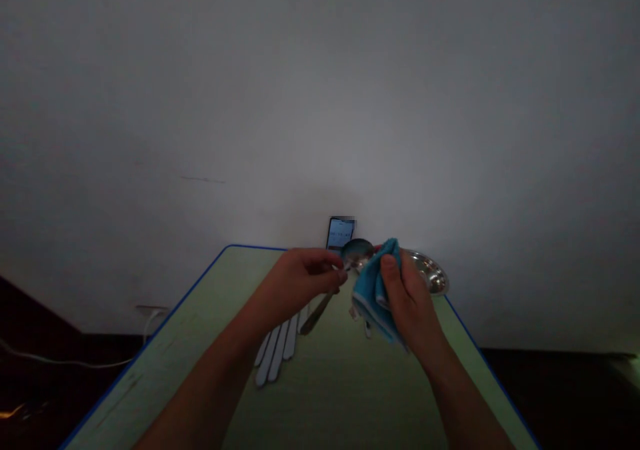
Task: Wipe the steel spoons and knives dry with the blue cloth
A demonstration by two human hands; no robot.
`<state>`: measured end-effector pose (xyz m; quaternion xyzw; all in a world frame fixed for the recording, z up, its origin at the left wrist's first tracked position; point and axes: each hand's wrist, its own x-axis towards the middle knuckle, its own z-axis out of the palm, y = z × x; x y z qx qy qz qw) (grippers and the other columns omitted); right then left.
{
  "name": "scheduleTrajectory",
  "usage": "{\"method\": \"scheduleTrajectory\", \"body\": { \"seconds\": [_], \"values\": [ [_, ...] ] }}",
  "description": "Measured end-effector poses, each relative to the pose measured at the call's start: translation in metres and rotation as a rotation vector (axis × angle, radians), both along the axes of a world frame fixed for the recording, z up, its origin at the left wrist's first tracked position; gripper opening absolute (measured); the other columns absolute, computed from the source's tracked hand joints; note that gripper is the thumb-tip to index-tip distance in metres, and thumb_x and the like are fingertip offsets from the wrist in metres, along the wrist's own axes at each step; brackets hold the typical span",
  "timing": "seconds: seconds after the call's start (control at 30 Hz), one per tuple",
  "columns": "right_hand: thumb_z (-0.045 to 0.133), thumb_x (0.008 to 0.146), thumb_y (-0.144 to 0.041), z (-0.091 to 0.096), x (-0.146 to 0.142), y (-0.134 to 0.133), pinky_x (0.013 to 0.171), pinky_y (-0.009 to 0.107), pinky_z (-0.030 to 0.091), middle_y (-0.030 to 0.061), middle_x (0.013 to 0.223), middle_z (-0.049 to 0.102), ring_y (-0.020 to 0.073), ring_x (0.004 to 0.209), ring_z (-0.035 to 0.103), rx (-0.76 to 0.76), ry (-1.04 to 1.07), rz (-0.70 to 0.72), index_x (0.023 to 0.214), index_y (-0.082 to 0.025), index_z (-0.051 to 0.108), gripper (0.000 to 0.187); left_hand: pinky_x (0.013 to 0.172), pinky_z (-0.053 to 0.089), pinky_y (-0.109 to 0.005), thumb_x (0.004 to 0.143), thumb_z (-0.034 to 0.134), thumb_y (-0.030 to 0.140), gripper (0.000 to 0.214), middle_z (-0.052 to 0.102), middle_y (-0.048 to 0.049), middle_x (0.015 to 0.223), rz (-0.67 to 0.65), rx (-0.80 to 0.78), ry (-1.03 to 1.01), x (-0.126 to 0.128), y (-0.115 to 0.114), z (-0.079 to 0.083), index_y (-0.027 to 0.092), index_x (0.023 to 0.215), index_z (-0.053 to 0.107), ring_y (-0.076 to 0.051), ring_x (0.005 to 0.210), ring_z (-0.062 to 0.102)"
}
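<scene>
Desk top [325, 397], pale green with a blue edge, seen from above; a white cable [65, 362] runs beyond its left edge. From left to right: a fanned row of pale flat strips [275, 353] lying mid-desk, none in hand; the left hand [300, 280], fingers closed on the handle of a metal serving spoon [320, 311], its bowl held up near the far edge; a smartphone [341, 233] upright at that edge; a blue cloth [373, 297] bunched in the right hand [410, 297], against the spoon's bowl; a shallow steel dish [430, 271] at the far right corner. Both hands are clamped, close together above the desk.
</scene>
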<state>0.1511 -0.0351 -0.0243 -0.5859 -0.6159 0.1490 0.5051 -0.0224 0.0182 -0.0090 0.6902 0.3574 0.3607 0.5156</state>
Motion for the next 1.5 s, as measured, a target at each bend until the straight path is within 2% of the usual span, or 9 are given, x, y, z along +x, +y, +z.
{"method": "scheduleTrajectory", "body": {
  "seconds": [0.13,0.3,0.47,0.63,0.8,0.9,1.0,1.17,1.5],
  "values": [
    [0.035,0.091,-0.049,-0.001,-0.003,-0.002,0.062,0.026,0.039,-0.0023,0.075,0.054,0.0126,0.068,0.05,-0.063,-0.014,0.027,0.091,-0.024,0.052,0.03,0.057,0.046,-0.02,0.067,0.069,0.025,0.015,0.066,0.0021,0.062,0.007,-0.138,-0.138,-0.003,0.001,0.005,0.017,0.078,0.062,-0.011,0.059,0.061],
    [0.036,0.09,-0.049,-0.005,-0.006,-0.002,0.058,0.025,0.039,-0.0024,0.069,0.053,0.0125,0.064,0.05,-0.064,-0.028,0.031,0.089,-0.023,0.051,0.031,0.058,0.048,-0.022,0.069,0.069,0.027,0.016,0.068,0.0003,0.067,0.018,-0.21,-0.143,-0.004,-0.001,0.01,0.016,0.078,0.061,-0.012,0.061,0.063],
    [0.035,0.092,-0.043,-0.005,-0.009,-0.002,0.056,0.025,0.04,-0.0012,0.072,0.054,0.0128,0.063,0.05,0.001,-0.042,0.102,0.09,-0.023,0.048,0.024,0.061,0.047,-0.023,0.069,0.069,0.028,0.015,0.066,0.0012,0.064,0.019,-0.182,-0.117,-0.004,-0.001,0.009,0.015,0.072,0.061,-0.011,0.061,0.062],
    [0.04,0.092,-0.038,-0.004,-0.01,-0.004,0.067,0.03,0.041,0.0021,0.088,0.058,0.016,0.077,0.052,0.138,-0.174,-0.006,0.1,-0.024,0.051,0.019,0.06,0.048,-0.022,0.069,0.068,0.027,0.013,0.063,0.0026,0.061,0.039,-0.164,-0.126,-0.004,-0.002,0.009,0.016,0.07,0.061,-0.01,0.058,0.06],
    [0.042,0.092,-0.03,-0.003,-0.013,-0.005,0.078,0.031,0.043,0.0036,0.101,0.061,0.0164,0.091,0.055,0.136,-0.199,0.158,0.108,-0.023,0.052,0.02,0.065,0.05,-0.026,0.069,0.069,0.029,0.017,0.063,0.0018,0.065,0.03,-0.126,-0.162,-0.003,-0.002,0.006,0.015,0.071,0.06,-0.012,0.063,0.06],
    [0.046,0.091,-0.028,-0.002,-0.016,-0.006,0.08,0.03,0.046,0.0034,0.109,0.062,0.0159,0.095,0.058,0.131,-0.189,0.195,0.118,-0.026,0.048,0.027,0.064,0.048,-0.025,0.069,0.068,0.029,0.017,0.063,0.0004,0.069,0.048,-0.077,-0.171,-0.002,-0.001,0.004,0.014,0.074,0.061,-0.012,0.065,0.06],
    [0.05,0.088,-0.027,-0.001,-0.016,-0.007,0.075,0.029,0.048,0.0024,0.102,0.066,0.0158,0.089,0.062,0.164,-0.214,0.177,0.112,-0.026,0.052,0.024,0.06,0.047,-0.023,0.07,0.068,0.029,0.017,0.063,0.0006,0.064,0.085,-0.065,-0.154,-0.002,0.0,0.004,0.014,0.073,0.061,-0.012,0.062,0.06],
    [0.054,0.086,-0.024,0.0,-0.017,-0.009,0.079,0.031,0.049,0.0039,0.098,0.069,0.0169,0.09,0.063,0.277,-0.309,0.177,0.099,-0.023,0.06,0.015,0.054,0.046,-0.021,0.071,0.067,0.03,0.018,0.063,0.0012,0.058,0.109,-0.081,-0.129,-0.002,-0.001,0.006,0.014,0.067,0.059,-0.011,0.056,0.061],
    [0.056,0.084,-0.023,-0.001,-0.015,-0.012,0.071,0.031,0.049,0.0015,0.085,0.068,0.0152,0.077,0.062,0.221,-0.367,0.177,0.097,-0.023,0.064,0.015,0.054,0.048,-0.022,0.07,0.066,0.028,0.015,0.064,0.0017,0.057,0.14,-0.113,-0.138,-0.001,-0.001,0.008,0.015,0.067,0.059,-0.011,0.053,0.06]
  ]
}}
